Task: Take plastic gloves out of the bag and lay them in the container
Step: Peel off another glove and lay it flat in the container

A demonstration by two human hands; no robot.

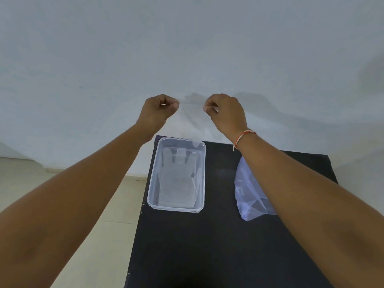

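A clear plastic glove (192,121) hangs stretched between my two raised hands, high above the far end of the container. My left hand (159,110) pinches its left top corner and my right hand (225,113) pinches the right one. The glove's fingertips dangle down to the container's far rim. The clear rectangular container (152,179) stands on the black table and holds at least one flat glove (178,179), fingers pointing away from me. The crumpled translucent bag (248,194) lies to the right, partly hidden under my right forearm.
The black table (218,246) is narrow; its left edge runs just beside the container, with pale floor tiles (99,235) below. A plain white wall (187,48) rises right behind the table's far edge.
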